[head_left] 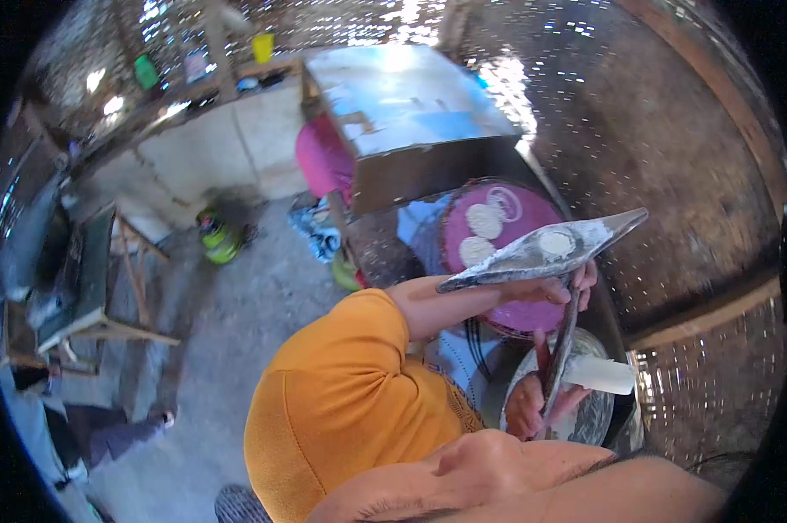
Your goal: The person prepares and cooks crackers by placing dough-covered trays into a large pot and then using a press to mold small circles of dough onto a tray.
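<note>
A flour-whitened wooden piece (515,260) with pointed ends and a round pale patch in its middle is tilted up in front of me. A long narrow wooden bar (562,356) runs down from under it. My left hand (575,286) is closed around the wood just beneath the pointed piece. Lower down, my right hand (528,406) is curled around the bar, its fingers partly hidden. A white cylinder (599,376) juts out to the right of the bar. Behind the left forearm, a round pink tray (533,312) carries several white, strand-like discs (484,221).
Below my right hand is a wide basin (596,342) with white residue. A box-like table (411,96) stands ahead, with a pink rounded object (322,157) beside it. A green gas cylinder (221,240) and wooden bench (97,288) are to the left. A woven wall (698,383) borders the right.
</note>
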Available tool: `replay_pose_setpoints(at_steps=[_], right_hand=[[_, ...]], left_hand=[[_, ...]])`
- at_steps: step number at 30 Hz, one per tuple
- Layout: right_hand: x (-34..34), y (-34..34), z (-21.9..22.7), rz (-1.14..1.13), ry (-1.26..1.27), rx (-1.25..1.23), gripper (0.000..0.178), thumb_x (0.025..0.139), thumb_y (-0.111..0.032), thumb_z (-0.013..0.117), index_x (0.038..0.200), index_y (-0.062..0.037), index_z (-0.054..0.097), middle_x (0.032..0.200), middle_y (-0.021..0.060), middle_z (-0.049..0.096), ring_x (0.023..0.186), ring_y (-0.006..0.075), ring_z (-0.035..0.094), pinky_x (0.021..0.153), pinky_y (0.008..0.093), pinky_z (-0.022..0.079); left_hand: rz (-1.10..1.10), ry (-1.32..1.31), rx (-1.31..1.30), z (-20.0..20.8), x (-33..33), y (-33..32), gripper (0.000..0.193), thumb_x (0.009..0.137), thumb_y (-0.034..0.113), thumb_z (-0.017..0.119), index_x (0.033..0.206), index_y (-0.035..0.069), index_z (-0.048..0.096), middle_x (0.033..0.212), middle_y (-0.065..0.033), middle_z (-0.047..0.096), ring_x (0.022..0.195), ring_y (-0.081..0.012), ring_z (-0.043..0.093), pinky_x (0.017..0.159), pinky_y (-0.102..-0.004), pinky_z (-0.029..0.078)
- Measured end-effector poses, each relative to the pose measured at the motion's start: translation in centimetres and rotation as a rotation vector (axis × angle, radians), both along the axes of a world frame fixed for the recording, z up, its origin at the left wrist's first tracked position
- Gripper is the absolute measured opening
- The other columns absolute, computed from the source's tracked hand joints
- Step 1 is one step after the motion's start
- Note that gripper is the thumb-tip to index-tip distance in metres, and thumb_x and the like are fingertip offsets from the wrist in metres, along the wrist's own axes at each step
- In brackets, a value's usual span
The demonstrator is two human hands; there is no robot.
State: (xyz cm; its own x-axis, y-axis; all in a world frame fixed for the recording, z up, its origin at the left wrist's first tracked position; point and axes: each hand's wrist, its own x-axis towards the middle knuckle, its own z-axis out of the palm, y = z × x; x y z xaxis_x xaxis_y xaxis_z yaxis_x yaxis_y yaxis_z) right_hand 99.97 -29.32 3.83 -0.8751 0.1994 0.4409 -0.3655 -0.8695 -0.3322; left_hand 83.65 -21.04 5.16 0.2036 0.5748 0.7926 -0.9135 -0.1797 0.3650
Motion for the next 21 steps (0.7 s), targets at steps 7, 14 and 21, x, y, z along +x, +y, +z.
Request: replay_pose_setpoints(at_steps=[7,14,21], right_hand=[[-5.3,-1.1,-2.6,0.107,-0.223,0.032,0.088,0.075,-0.051,0.053,0.134,-0.0172,-0.002,0.081,0.0139,0.048,0.046,0.0192,0.044,0.038,0.0292,0.036],[-6.4,2.7,-1.1,-0.235,-0.317,0.12,0.076,0.074,-0.048,0.057,0.128,-0.009,0.02,0.096,0.0191,0.047,0.048,0.0156,0.044,0.034,0.0218,0.034],[-13.9,5.2,6.2,-0.937,-0.751,0.826,0.085,0.072,-0.023,0.058,0.135,-0.0143,0.002,0.118,0.0187,0.039,0.059,0.0126,0.052,0.038,0.0172,0.037]], left_hand=[[-0.011,-0.121,0.024,-2.8,-7.1,-3.5,0.025,0.058,0.005,0.071,0.069,0.01,0.049,0.073,-0.0045,0.044,0.073,-0.0228,0.057,0.077,-0.0407,0.046],[1.231,0.638,0.335,-4.1,-15.3,-5.8,0.047,0.067,0.015,0.068,0.108,0.002,0.049,0.112,-0.0094,0.05,0.1,-0.0222,0.049,0.091,-0.0331,0.035],[1.086,0.901,-0.066,-7.5,-21.5,-5.1,0.052,0.058,0.022,0.073,0.103,0.007,0.053,0.104,-0.0095,0.055,0.099,-0.0218,0.051,0.089,-0.033,0.037]])
